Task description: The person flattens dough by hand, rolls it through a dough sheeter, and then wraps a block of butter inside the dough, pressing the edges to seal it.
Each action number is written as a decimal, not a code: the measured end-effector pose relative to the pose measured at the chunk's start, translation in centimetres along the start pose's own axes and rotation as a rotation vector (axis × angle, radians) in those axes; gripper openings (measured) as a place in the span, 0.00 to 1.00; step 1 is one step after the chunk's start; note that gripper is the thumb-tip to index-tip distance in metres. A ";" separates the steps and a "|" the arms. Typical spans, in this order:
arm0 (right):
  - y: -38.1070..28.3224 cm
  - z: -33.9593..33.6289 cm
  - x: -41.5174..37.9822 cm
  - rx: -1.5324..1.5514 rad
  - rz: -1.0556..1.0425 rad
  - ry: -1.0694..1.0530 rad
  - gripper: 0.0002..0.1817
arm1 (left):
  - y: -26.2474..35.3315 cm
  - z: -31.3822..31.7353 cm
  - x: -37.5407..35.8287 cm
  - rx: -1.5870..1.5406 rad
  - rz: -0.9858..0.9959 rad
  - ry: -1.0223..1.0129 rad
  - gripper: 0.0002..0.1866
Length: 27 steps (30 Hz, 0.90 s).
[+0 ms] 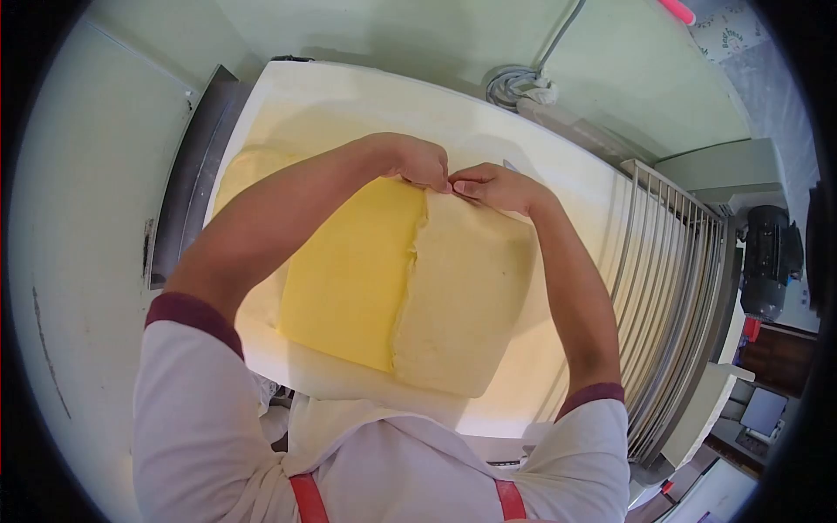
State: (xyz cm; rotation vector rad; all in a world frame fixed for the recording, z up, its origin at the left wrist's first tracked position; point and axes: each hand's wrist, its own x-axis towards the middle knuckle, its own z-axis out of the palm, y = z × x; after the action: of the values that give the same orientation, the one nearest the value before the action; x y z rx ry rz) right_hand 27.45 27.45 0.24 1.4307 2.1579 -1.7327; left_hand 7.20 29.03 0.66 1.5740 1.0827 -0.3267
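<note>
Both the left hand (pixel 418 162) and right hand (pixel 494 186), fingers pinching, seal the pale dough flap (pixel 466 296) over the yellow butter slab (pixel 349 279) at the far edge; next, probably, pinching nearer along the seam.

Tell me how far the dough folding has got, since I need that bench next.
Done: the right-hand flap of pale dough already lies folded over the yellow butter slab, covering about half. In hand: the left hand and right hand pinch the dough at the far end of the fold's edge. Left: the slab's left half is bare, and the dough beyond it lies flat on the white worktop.
</note>
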 end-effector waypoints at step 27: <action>5.4 -1.6 -4.6 0.111 0.151 0.007 0.11 | 4.2 4.0 4.0 0.091 0.246 0.150 0.12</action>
State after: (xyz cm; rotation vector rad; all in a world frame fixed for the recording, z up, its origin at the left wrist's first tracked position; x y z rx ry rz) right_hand 34.37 25.61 -0.84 1.5814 1.9275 -1.8206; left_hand 13.91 27.60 -0.82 1.8147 0.9847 -0.0941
